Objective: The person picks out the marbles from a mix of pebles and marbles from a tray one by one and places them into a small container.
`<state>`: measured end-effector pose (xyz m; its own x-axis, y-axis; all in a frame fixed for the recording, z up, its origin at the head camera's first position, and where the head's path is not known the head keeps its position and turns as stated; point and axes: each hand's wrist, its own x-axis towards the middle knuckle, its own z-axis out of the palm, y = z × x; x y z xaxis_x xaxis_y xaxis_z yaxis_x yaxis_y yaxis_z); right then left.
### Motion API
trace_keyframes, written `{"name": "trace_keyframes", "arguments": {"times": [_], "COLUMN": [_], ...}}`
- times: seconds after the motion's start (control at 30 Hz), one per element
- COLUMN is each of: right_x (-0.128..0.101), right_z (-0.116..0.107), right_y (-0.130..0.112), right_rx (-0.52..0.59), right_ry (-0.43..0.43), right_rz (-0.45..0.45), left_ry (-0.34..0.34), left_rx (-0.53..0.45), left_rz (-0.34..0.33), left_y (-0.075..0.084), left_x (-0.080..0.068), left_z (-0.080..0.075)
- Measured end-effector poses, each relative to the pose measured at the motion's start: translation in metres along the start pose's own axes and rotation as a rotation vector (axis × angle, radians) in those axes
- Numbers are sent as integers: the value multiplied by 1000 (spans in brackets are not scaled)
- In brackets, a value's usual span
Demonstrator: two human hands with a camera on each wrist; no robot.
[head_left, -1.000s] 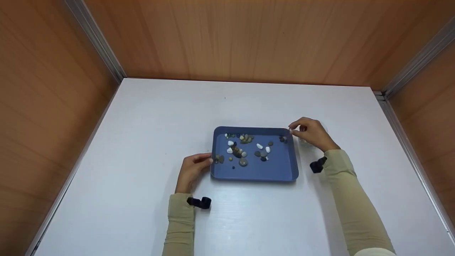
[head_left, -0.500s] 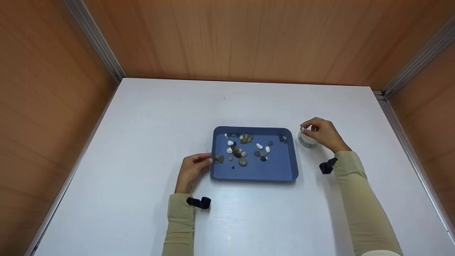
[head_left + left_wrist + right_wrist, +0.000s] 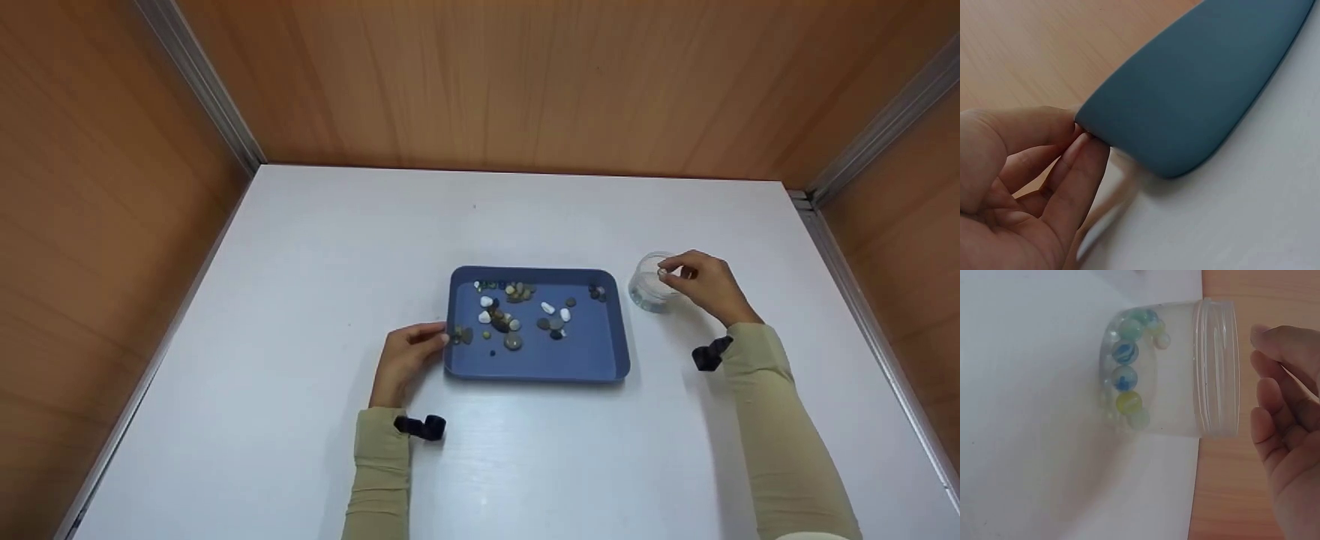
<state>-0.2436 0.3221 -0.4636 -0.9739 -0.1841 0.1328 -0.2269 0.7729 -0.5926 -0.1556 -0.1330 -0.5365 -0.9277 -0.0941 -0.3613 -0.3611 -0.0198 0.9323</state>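
Observation:
My left hand (image 3: 406, 358) pinches the left rim of a blue tray (image 3: 562, 364) between thumb and fingers; the left wrist view shows the fingertips at the tray wall (image 3: 1185, 95). In the tray lie pebbles (image 3: 512, 342) in grey, brown and white, and a row of small dark green and blue pieces (image 3: 491, 285). My right hand (image 3: 705, 283) is over the mouth of a clear jar (image 3: 646, 289), pinching a small pale round thing (image 3: 662, 274). Its fingers hide that thing in the right wrist view. Marbles (image 3: 1125, 378) in blue, green and yellow lie at the jar's bottom.
The white table (image 3: 315, 262) carries the tray in the middle, with the jar close to its right side. Wood-grain panels (image 3: 480, 82) stand at the back and both sides. A black wrist camera (image 3: 709, 354) is on each wrist.
My right hand has moved right from the tray's upper right corner to the jar's mouth, still pinching the small pale thing. My left hand has stayed at the tray's left rim.

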Motion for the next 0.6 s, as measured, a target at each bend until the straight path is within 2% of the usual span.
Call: {"name": "trace_keyframes", "arguments": {"times": [0.23, 0.6], "right_x": [-5, -9], "right_z": [-2, -6], "right_y": [8, 8], "right_rx": [6, 19], "right_ry": [9, 8], "right_rz": [-3, 35], "left_ry": [-4, 12], "left_rx": [-39, 17], "left_rz": [15, 0], "left_y": [-1, -2], "left_x": [0, 1], "left_z": [0, 0]}}
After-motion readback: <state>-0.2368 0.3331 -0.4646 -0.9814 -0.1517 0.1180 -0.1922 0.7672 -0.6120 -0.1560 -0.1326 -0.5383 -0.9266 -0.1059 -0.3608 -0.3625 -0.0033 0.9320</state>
